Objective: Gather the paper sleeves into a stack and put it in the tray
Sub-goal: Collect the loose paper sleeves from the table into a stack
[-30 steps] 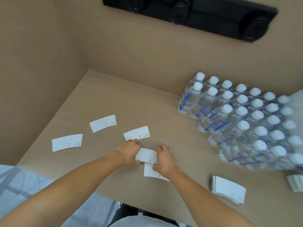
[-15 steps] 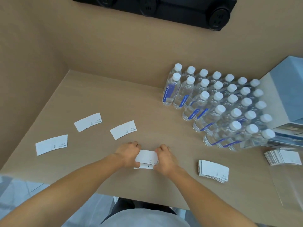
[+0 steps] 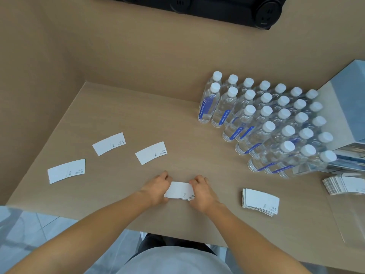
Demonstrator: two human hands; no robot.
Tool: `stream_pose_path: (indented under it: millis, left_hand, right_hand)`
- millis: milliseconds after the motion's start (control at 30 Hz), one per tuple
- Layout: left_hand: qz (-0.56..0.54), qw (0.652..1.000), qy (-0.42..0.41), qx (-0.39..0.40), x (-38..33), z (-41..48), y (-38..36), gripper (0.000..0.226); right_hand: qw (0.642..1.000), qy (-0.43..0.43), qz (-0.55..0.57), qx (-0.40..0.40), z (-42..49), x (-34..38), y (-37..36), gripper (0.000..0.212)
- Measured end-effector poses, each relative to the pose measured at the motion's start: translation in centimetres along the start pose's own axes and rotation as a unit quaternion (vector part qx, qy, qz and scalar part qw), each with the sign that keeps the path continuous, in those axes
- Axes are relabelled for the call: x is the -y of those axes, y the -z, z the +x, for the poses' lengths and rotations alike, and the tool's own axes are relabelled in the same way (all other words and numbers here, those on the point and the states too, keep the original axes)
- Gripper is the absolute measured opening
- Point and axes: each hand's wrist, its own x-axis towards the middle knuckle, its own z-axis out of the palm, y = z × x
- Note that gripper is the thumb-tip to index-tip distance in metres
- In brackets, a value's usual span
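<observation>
hands: left hand (image 3: 156, 189) and right hand (image 3: 201, 191) pinch a small bundle of paper sleeves (image 3: 180, 191) from its two short ends, fingers curled in close on the paper, bundle resting on the table (image 3: 122, 115)
bundle axis: long axis runs 9 to 3 o'clock, one hand on each end; looks like squaring the edges
loose sleeves: three flat singles. nearest sleeve (image 3: 151, 152) at 11 o'clock from the left hand, near; far sleeve (image 3: 109, 143) further out at 10 to 11 o'clock; left sleeve (image 3: 66, 171) at 9 o'clock, well apart
loose sleeve axes: each lies roughly 8 to 2 o'clock, slightly tilted against the bundle
nearer hand: left, for all three; the right would have to cross over
likely next: left hand lets go and reaches to 11 o'clock while the right pins the bundle. judgement only
finished stack: thicker stack (image 3: 260, 201) at 3 o'clock from the right hand, apart from it
tray: clear tray (image 3: 343, 218) at 3 to 4 o'clock by the table's right edge, hard to read; fanned sleeve pile (image 3: 343, 184) just beyond it at 3 o'clock
obstacles: water bottles (image 3: 266, 119) packed at 1 to 2 o'clock, box (image 3: 343, 107) behind them
open room: bare tabletop between hands and loose sleeves; near table edge close at 6 o'clock, so a slid sleeve could drop off
risk: thin flat paper, hard to lift off the surface; bundle may fan out once one end is freed
</observation>
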Motion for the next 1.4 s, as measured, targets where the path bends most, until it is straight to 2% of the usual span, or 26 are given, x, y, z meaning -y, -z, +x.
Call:
stream_pose_path:
  millis: [200,600,733,867,933,1233,1400]
  left_hand:
    - [-0.081,0.996,0.025,-0.019,0.0,0.1,-1.1,0.027]
    - [-0.118,0.992,0.034,-0.019,-0.1,0.0,-1.5,0.024]
    - [-0.136,0.990,0.028,-0.022,0.1,-0.1,-1.7,0.036]
    - [-0.177,0.982,0.053,-0.035,0.0,-0.5,-2.2,0.029]
    - [-0.187,0.981,0.050,-0.021,-0.2,-0.3,-2.1,0.036]
    - [-0.118,0.992,0.035,-0.013,-0.6,-0.3,-1.4,0.042]
    - [-0.105,0.994,0.031,0.012,0.1,-0.2,0.1,0.055]
  right_hand:
    - [1.000,-0.002,0.023,-0.020,-0.7,-0.4,-0.5,0.039]
    - [1.000,-0.008,-0.014,-0.010,-0.6,0.3,-0.5,0.040]
    - [1.000,-0.015,-0.004,-0.015,-0.9,0.2,-0.6,0.043]
    - [1.000,-0.019,0.007,-0.012,-1.0,0.1,-0.5,0.043]
    - [1.000,-0.019,0.003,-0.011,-1.0,0.2,-0.4,0.040]
    - [0.999,-0.005,-0.050,0.014,-0.3,0.5,0.2,0.042]
    - [0.993,0.017,-0.088,0.070,0.9,1.0,2.2,0.058]
